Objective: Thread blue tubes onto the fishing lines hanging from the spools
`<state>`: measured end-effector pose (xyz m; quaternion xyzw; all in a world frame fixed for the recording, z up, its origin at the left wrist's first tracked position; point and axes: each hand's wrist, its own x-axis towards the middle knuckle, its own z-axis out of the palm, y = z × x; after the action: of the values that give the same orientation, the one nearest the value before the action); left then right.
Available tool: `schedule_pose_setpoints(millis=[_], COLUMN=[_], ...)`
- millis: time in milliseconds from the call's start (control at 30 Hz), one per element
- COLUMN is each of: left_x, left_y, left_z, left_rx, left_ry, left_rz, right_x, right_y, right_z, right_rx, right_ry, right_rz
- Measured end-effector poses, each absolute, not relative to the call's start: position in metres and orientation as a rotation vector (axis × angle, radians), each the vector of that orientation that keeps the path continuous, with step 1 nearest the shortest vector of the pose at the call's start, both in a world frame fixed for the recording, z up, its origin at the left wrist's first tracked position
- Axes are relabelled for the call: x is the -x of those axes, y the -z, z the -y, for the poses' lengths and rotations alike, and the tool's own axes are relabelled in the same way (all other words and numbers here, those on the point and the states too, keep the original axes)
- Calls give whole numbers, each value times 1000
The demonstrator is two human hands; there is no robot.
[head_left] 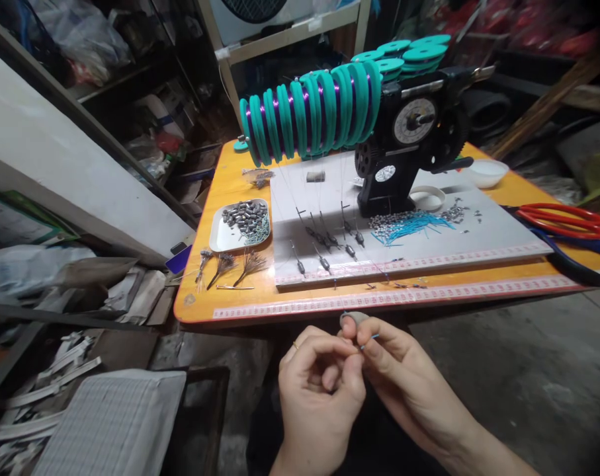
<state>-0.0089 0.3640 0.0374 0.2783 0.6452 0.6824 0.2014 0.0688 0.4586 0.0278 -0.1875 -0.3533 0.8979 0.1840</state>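
Note:
In front of the table edge, my left hand (319,393) is closed in a pinch, a ring on one finger. What its fingertips hold is too small to make out. My right hand (403,370) meets it there, thumb and finger pinching a thin blue strip (369,342). A grey-beige sleeve (356,318) appears to cover one fingertip of the right hand. Beyond them on the grey board (290,264), several dark sinkers (324,263) hang on lines from a row of green spools (309,116) wound with purple line. More blue strips (413,228) lie in a pile beside small metal parts.
A black hand-cranked winder (389,178) carries the spools. At left on the orange table (195,291) stands a white tray (215,228) of grey sinkers. Red-handled scissors (562,215) and blue-handled pliers (572,261) lie at right. A measuring tape (280,309) runs along the front edge.

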Motion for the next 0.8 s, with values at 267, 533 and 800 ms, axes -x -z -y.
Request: schedule_pose_setpoints(millis=[267, 533, 800], left_x=[9, 9, 10], left_y=[-38, -39, -40], left_z=[-363, -362, -362], left_rx=[-837, -854, -892], left_ry=[-1858, -1859, -1865], left_rz=[-1889, -1903, -1921], right_x=[-67, -68, -68], right_y=[-34, -32, -32], right_z=[-457, -457, -456], right_rx=[480, 484, 479], right_ry=[-2626, -2614, -2626], right_rz=[966, 983, 972])
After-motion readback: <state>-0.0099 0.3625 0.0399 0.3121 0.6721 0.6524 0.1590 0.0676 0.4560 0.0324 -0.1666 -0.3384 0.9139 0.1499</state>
